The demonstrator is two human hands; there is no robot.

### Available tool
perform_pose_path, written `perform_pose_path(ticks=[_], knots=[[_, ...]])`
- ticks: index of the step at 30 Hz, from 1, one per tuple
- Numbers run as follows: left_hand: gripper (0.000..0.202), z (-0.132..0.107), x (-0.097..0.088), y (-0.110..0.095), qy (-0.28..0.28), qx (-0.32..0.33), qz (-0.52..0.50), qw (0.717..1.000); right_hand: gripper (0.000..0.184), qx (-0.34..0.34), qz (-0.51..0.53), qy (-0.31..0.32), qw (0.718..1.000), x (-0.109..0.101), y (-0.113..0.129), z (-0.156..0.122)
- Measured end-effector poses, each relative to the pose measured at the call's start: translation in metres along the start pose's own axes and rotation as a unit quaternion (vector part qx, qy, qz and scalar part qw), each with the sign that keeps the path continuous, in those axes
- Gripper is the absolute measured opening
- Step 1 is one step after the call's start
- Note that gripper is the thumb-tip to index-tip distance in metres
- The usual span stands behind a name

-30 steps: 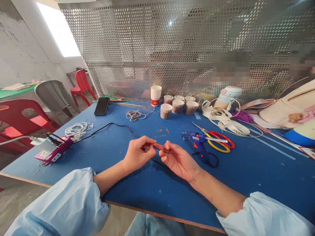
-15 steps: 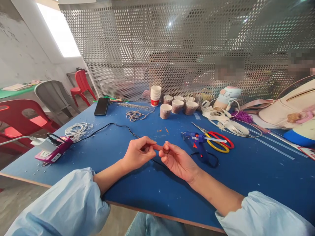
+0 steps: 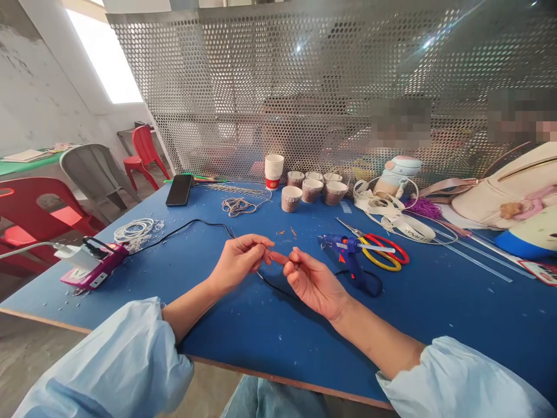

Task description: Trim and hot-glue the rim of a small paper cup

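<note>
My left hand (image 3: 239,260) is closed in a pinch above the blue table (image 3: 235,331). Whatever its fingertips hold is too small to name. Close by on the right, my right hand (image 3: 317,285) is closed too, with thumb and fingertips pressed together around a small dark bit I cannot identify. A finger stretches across the narrow gap between the hands. Nearest to my right hand lies a blue glue gun (image 3: 354,258), a clear glue stick in its back. Scissors (image 3: 383,249) with red and yellow handles lie behind it.
Several twine-wrapped cups (image 3: 291,199) stand at the back beside a stack of paper cups (image 3: 274,171). Loose twine (image 3: 238,206), a phone (image 3: 178,190), a power strip (image 3: 98,270), white ribbon (image 3: 407,226), a bottle (image 3: 398,174) and a bag (image 3: 513,191) lie around. A perforated metal screen (image 3: 243,75) rises behind.
My left hand has drawn slightly up and left, and the gap between my hands is wider. My right hand keeps nearly the same place and pinch. The view has shifted a little.
</note>
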State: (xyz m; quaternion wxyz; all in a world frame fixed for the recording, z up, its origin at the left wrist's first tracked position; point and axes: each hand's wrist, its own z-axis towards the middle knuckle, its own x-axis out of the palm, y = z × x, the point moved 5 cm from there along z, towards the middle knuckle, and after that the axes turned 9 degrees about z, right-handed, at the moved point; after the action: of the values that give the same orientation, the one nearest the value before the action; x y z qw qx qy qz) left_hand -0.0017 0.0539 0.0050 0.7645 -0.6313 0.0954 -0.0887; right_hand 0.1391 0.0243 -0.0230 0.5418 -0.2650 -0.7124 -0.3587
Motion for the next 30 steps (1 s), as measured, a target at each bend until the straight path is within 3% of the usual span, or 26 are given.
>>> perform_pose_path(ticks=[5, 10, 13, 17, 22, 26, 30], knots=[[0.026, 0.000, 0.000, -0.005, -0.024, -0.001, 0.035, 0.999, 0.019, -0.035, 0.008, -0.011, 0.999, 0.005, 0.006, -0.001], [0.030, -0.001, 0.004, -0.001, -0.044, -0.032, 0.106, 0.993, 0.019, -0.108, -0.107, -0.011, 0.988, 0.005, 0.006, -0.001], [0.029, 0.000, 0.006, -0.002, -0.012, -0.027, 0.154, 0.988, 0.022, -0.150, -0.172, -0.018, 0.973, 0.003, 0.009, -0.001], [0.032, 0.001, 0.009, -0.006, 0.071, 0.009, 0.230, 0.971, 0.024, -0.157, -0.207, -0.028, 0.965, 0.001, 0.015, 0.001], [0.033, -0.001, 0.006, -0.012, 0.047, 0.052, 0.316, 0.946, 0.021, -0.140, -0.214, -0.027, 0.966, 0.002, 0.019, 0.001], [0.031, -0.004, 0.008, -0.013, 0.090, 0.053, 0.253, 0.962, 0.021, -0.093, -0.163, -0.024, 0.982, -0.002, 0.016, 0.002], [0.030, -0.001, 0.006, -0.008, 0.086, -0.013, 0.101, 0.991, 0.019, -0.036, -0.108, 0.005, 0.993, -0.002, 0.011, 0.002]])
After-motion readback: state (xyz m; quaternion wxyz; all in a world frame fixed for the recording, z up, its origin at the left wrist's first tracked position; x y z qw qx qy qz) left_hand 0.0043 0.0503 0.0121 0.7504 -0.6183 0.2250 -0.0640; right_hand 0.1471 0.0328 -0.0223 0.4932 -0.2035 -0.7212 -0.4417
